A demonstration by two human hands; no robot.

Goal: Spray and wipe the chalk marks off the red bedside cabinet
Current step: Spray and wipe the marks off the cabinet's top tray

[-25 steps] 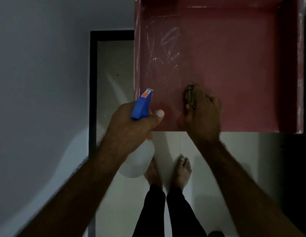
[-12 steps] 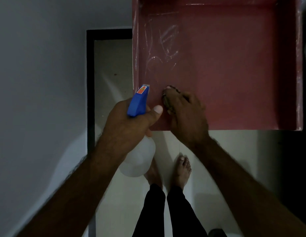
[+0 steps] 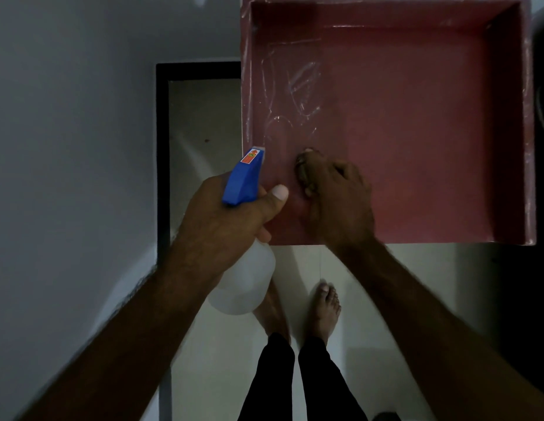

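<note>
The red bedside cabinet (image 3: 416, 132) fills the upper right, seen from above, with raised edges around its top. White chalk marks (image 3: 298, 86) scrawl across its left part. My left hand (image 3: 222, 220) grips a spray bottle (image 3: 245, 180) with a blue trigger head and a clear body, held at the cabinet's front left corner, nozzle pointing away from me. My right hand (image 3: 337, 202) presses a small dark cloth (image 3: 304, 173) flat on the cabinet top, just below the chalk marks; the hand hides most of the cloth.
A grey wall (image 3: 73, 147) runs down the left. A black skirting strip (image 3: 163, 153) frames pale floor tiles (image 3: 204, 141) beside the cabinet. My bare feet (image 3: 325, 308) and dark trousers stand below the cabinet's front edge. Darkness lies to the right.
My right hand slid the cloth leftward along the cabinet's front area, from the middle toward the bottle. The left hand kept the bottle almost still.
</note>
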